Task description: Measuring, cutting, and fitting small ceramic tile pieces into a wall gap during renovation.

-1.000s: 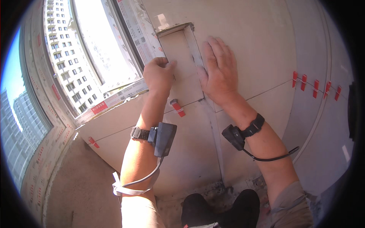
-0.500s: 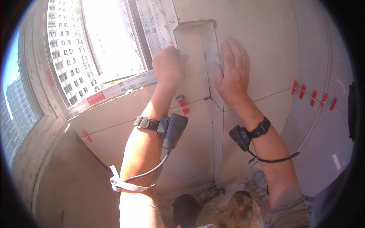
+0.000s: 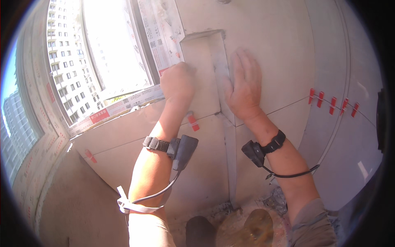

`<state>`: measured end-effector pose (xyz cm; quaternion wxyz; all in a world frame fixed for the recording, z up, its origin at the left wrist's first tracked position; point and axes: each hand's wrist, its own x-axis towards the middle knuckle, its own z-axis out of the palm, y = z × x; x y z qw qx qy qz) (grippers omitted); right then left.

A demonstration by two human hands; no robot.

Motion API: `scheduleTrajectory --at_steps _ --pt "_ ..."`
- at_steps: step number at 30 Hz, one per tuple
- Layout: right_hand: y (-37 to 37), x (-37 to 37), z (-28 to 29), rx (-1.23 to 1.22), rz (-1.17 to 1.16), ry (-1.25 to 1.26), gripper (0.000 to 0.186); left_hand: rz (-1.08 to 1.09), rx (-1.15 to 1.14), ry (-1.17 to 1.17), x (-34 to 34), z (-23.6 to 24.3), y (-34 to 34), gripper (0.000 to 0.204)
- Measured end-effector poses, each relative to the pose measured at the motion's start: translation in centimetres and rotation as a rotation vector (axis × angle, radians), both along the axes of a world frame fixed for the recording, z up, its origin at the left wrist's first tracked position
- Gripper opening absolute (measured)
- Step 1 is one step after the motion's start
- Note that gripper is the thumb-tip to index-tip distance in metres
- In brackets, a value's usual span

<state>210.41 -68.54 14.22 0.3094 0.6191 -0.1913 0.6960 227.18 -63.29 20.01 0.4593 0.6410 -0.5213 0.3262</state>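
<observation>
My left hand (image 3: 177, 84) is closed in a fist against the narrow beige wall tile (image 3: 203, 84), beside the window frame. Its fingers curl away from view, so whatever they may hold is hidden. Across the tile's vertical edge, my right hand (image 3: 247, 88) lies flat on the larger beige wall tile (image 3: 284, 53), fingers stretched upward and thumb apart. Below my left hand, a red tile-levelling wedge (image 3: 193, 122) sits in the horizontal joint. Both wrists carry strapped black devices with cables.
At the left is a window (image 3: 115, 49) with film-covered frames and buildings beyond. Several red wedges (image 3: 332, 105) line a joint on the right wall. Another wedge (image 3: 90, 156) sits low on the left. Rubble (image 3: 276, 202) lies on the floor near my shoes (image 3: 200, 231).
The whole view has shifted slightly, so wall and window appear lower and farther left. My left hand remains a fist and my right hand still lies flat on the tile.
</observation>
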Motion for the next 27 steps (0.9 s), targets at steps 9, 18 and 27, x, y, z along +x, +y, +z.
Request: scheduleTrajectory --at_steps 9,18,27 --pt "0.3 0.1 0.0 0.008 0.039 -0.002 0.063 -0.108 -0.2 -0.228 1.7 -1.8 0.0 0.013" --pt "0.6 0.2 0.2 -0.034 0.008 -0.002 0.059 -0.036 -0.132 -0.23 1.3 -2.4 -0.3 0.017" --pt "0.4 0.0 0.0 -0.025 -0.01 0.012 0.056 -0.474 -0.184 0.209 1.3 -1.5 0.1 0.027"
